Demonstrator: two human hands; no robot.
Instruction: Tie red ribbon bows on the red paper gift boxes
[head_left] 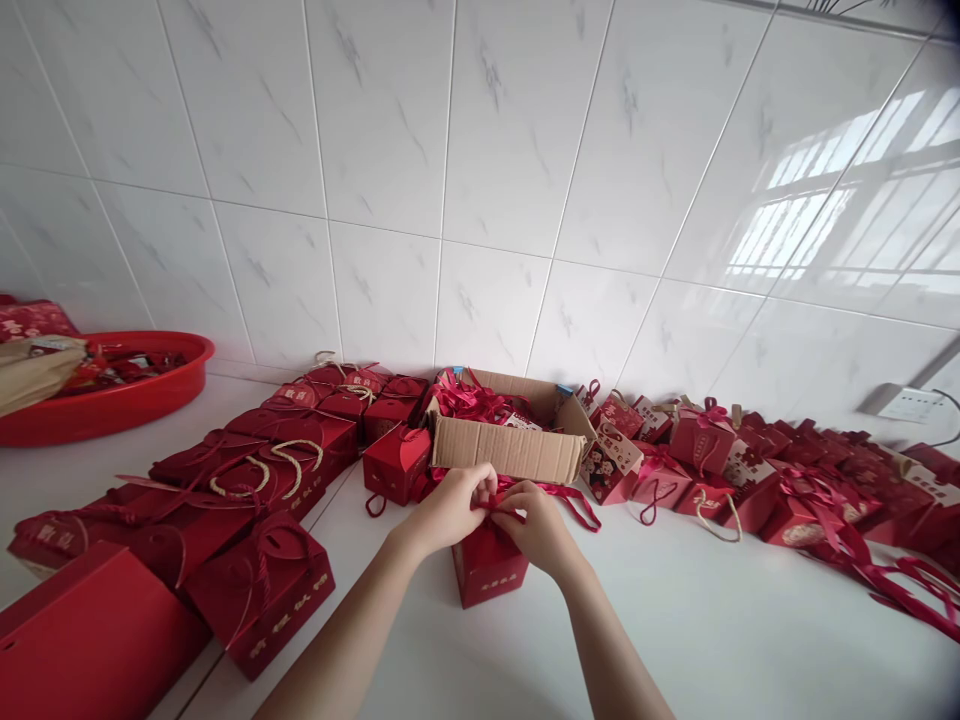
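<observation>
In the middle of the white table stands a small red gift box (491,575) with gold lettering on its front. Both hands meet above its top. My left hand (459,505) pinches a red ribbon (495,503) from the left side. From the right, my right hand (534,525) grips the same ribbon between thumb and fingers. The fingers partly cover the ribbon and the box's upper part, so the shape of any knot is hidden. Just behind my hands, loose red ribbon (581,505) trails on the table.
An open cardboard box (510,450) holding red ribbons stands against the tiled wall. Rows of red gift boxes (292,590) fill the left; many smaller tied boxes (701,440) crowd the right. A red basin (172,385) with small packets sits far left. A wall socket (911,403) is at right.
</observation>
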